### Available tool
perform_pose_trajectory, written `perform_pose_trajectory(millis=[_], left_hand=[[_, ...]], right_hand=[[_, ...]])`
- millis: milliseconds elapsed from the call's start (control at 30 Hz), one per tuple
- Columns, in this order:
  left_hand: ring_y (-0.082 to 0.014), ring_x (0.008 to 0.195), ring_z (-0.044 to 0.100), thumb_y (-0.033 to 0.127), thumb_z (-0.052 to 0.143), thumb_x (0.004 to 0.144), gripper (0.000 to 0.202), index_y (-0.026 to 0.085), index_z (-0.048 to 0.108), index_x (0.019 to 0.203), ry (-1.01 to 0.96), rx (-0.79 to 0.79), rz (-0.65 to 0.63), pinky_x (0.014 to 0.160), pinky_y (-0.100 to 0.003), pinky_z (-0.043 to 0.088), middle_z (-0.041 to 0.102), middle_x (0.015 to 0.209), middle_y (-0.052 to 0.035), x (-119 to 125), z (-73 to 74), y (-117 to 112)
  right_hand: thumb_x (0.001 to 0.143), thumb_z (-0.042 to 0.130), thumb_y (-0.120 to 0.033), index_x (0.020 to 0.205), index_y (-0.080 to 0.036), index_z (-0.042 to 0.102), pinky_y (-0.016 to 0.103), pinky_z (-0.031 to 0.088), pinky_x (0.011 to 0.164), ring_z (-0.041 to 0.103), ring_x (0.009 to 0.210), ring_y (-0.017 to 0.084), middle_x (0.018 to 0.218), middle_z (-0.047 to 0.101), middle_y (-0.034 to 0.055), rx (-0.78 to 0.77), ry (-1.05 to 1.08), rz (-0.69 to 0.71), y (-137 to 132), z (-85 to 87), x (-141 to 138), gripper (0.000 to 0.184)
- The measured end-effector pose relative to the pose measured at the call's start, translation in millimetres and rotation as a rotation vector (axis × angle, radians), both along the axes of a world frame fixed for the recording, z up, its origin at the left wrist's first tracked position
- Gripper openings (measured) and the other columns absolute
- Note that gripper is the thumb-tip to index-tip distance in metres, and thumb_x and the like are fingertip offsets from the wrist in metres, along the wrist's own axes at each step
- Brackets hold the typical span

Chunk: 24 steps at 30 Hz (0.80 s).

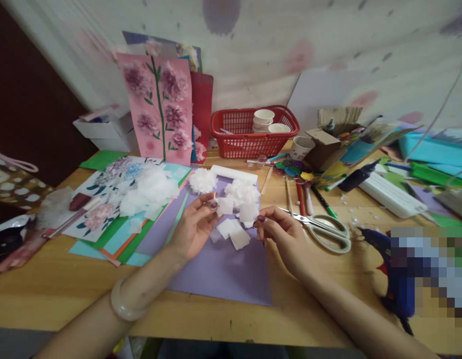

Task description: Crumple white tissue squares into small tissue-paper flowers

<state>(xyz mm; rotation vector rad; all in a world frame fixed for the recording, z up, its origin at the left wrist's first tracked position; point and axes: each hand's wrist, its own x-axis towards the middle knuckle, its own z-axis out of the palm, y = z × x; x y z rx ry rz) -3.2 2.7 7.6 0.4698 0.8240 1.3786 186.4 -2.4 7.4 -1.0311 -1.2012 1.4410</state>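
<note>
My left hand (198, 224) is closed in a pinch on a small white tissue-paper square (226, 206). Between the thumb and fingers of my right hand (281, 230) is another white tissue square (249, 214). Below them, several loose tissue squares (234, 233) lie on a purple paper sheet (219, 271). Just behind my hands, two ruffled white paper flowers, one on the left (203, 180) and one on the right (241, 192), rest near a white paper roll (234, 173). Scissors (324, 229) lie beside my right hand.
A pile of white tissue (148, 192) covers coloured sheets at left. Behind stand a pink flower picture (156, 109) and a red basket (249, 145) with paper cups. A blue glue gun (393, 269) lies at right, near pens and a cardboard box (324, 144).
</note>
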Motion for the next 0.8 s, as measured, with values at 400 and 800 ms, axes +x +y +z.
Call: perform_pose_trajectory(millis=[400,800], left_hand=[[-0.0107,0.068,0.066,0.009,0.081,0.056,0.031,0.014,0.063,0.080,0.093,-0.009,-0.182,0.069,-0.023,0.053,0.069,0.072,0.0003,10,1.1,-9],[-0.0160,0.072,0.068,0.026,0.080,0.057,0.043,0.012,0.064,0.095,0.527,0.098,-0.162,0.071,-0.029,0.054,0.070,0.080,-0.0072,1,2.8,-10]], right_hand=[[0.082,0.059,-0.030,0.078,-0.016,0.064,0.023,0.035,0.052,0.045,0.058,0.010,0.069,0.055,-0.0001,0.227,-0.230,0.144,-2,1.2,-2,0.016],[0.086,0.051,-0.033,0.081,-0.016,0.063,0.024,0.040,0.054,0.051,0.059,0.012,0.071,0.058,0.0015,0.304,-0.267,0.218,0,5.9,1,0.021]])
